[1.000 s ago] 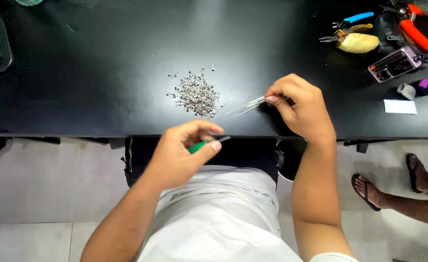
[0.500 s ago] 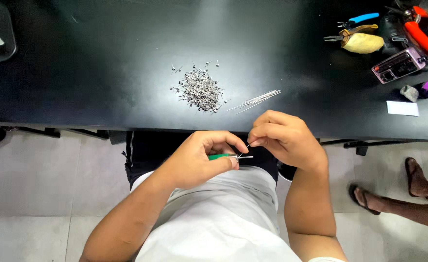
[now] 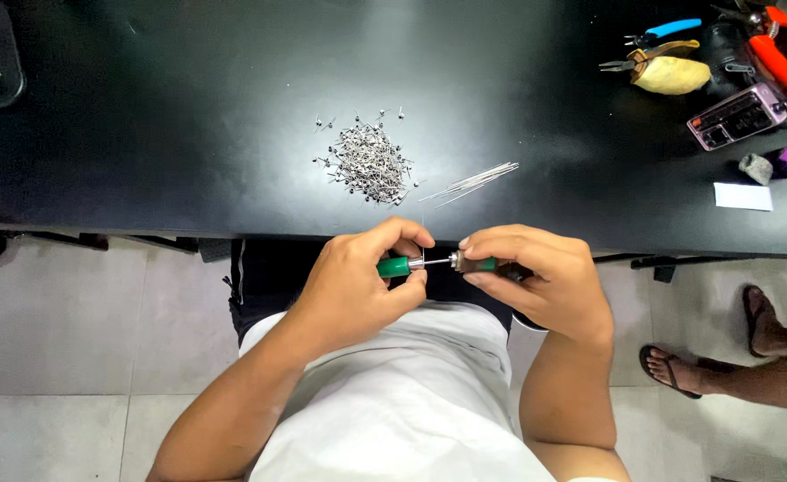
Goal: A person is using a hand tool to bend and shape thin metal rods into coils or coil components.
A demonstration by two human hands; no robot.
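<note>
Black bench top (image 3: 188, 134) carries a heap of small metal pins (image 3: 368, 162) and thin wires (image 3: 474, 183). Below its edge, over our lap, we hold a small tool: left hand (image 3: 358, 286) pinches its green handle (image 3: 393, 266), right hand (image 3: 536, 281) closes fingers on the dark end (image 3: 472, 263). A bright metal shaft joins them. We judge a fitting step; next comes steady alignment.

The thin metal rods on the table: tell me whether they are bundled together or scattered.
Bundled: the thin metal rods lie close, roughly parallel, fanning slightly at one end, beside the heap of small metal pins.
</note>
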